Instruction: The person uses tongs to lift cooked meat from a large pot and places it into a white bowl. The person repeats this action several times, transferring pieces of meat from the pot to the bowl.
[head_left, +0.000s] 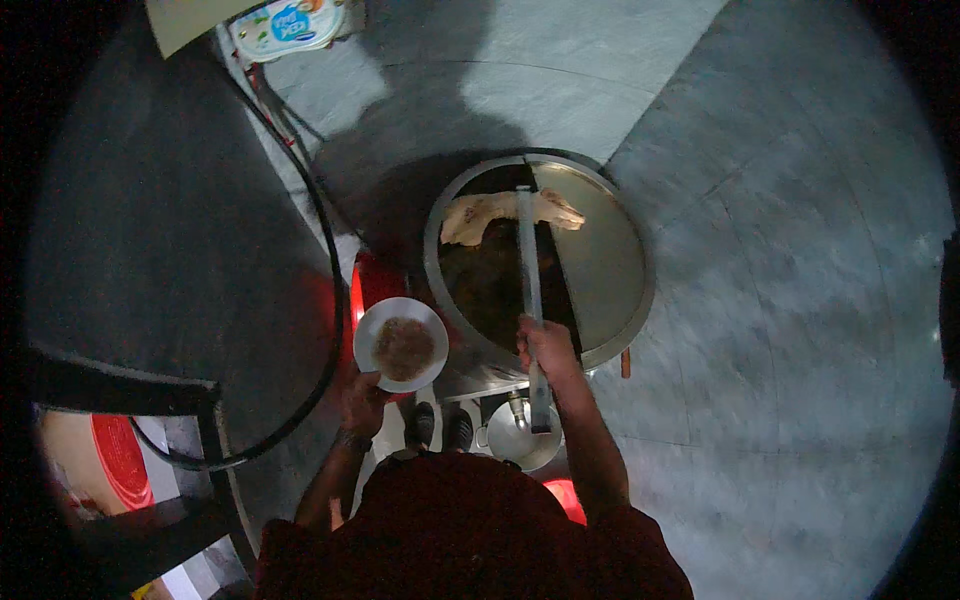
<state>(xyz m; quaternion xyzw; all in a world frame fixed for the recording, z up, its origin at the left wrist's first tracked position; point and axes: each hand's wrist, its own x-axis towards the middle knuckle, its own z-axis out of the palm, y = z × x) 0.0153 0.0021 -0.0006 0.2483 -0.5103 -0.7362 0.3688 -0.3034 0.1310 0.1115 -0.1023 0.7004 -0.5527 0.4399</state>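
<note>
My left hand (364, 405) grips the near rim of a white plate (365, 341). A brownish, grainy food (403, 349) covers the plate's middle. My right hand (551, 349) is closed around a long flat metal bar (529, 270). Its far end reaches over a large round metal vat (637, 315), and its near end points back towards me. Inside the vat's rim, the left side looks dark and the right side pale, split by a straight line. A pale irregular piece (487, 212) spans both sides, passing under the bar; its kind is unclear.
Below the vat, a metal spigot (517, 411) sits over a metal pot (517, 446) by my feet. Something red (371, 289) stands left of the vat. A black hose (334, 247) curves down the left side. A plastic tub lid (289, 28) lies at the top left.
</note>
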